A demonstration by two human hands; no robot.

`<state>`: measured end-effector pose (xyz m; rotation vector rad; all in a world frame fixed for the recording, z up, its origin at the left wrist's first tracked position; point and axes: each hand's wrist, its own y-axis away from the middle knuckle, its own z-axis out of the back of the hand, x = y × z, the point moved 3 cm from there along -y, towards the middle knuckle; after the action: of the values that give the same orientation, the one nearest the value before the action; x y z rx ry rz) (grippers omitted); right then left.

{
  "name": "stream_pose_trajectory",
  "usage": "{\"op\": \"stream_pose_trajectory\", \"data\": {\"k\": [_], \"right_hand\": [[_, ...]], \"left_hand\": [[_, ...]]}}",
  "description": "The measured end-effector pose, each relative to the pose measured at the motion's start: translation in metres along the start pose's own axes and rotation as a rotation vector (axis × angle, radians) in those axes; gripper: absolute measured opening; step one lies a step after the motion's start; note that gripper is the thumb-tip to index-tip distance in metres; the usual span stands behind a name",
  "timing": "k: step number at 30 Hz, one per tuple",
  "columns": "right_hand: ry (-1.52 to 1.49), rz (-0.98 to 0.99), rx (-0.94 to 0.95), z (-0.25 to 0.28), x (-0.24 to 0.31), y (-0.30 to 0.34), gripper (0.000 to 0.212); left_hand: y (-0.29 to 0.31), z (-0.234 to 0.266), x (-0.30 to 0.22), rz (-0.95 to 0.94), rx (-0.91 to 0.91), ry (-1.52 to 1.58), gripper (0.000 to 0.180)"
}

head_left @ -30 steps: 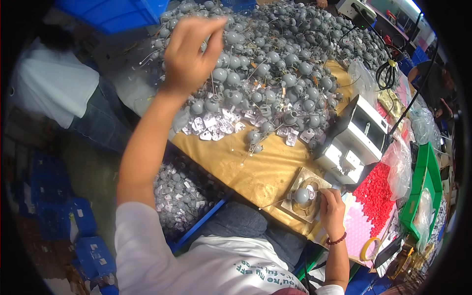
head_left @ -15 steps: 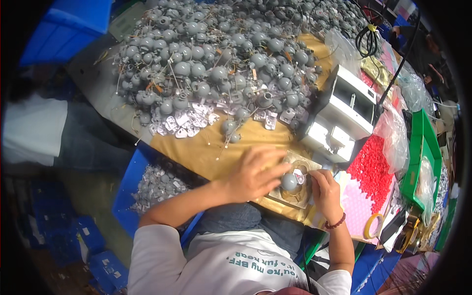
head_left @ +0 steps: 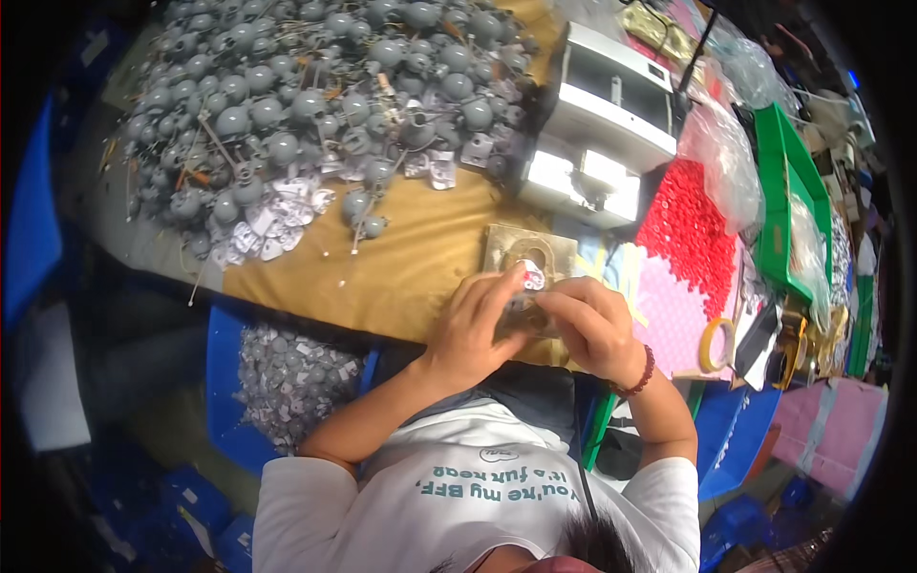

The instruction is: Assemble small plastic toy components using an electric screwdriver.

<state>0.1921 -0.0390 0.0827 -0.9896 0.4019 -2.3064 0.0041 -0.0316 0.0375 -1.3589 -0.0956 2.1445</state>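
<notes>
At the table's near edge a metal fixture plate with rounded hollows lies under both my hands. A small white piece with a red spot shows between my fingertips over the plate. My left hand curls its fingers and thumb round a grey ball-shaped part, most of which they hide. Close by on the right, my right hand has thumb and fingertips pinched together against the same part. Whatever is in that pinch is too small and too hidden to name.
Many grey ball-shaped parts with wires heap the far left of the table; white pieces lie before them. A white machine stands behind the fixture. To the right are red pieces, a tape roll and a green bin.
The view has shifted, so the table things appear farther left and higher. My left hand has come down round the grey part, and the right hand has drawn closer to it.
</notes>
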Motion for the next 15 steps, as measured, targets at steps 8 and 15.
{"op": "stream_pose_trajectory", "data": {"k": [8,15], "right_hand": [[0.241,0.016,0.065,-0.020,-0.023,0.005,0.042],[0.282,0.022,0.132,-0.025,-0.027,0.006,0.042]], "left_hand": [[-0.002,0.004,0.005,0.094,0.058,-0.206,0.042],[-0.006,-0.001,0.006,0.118,0.074,-0.204,0.028]]}}
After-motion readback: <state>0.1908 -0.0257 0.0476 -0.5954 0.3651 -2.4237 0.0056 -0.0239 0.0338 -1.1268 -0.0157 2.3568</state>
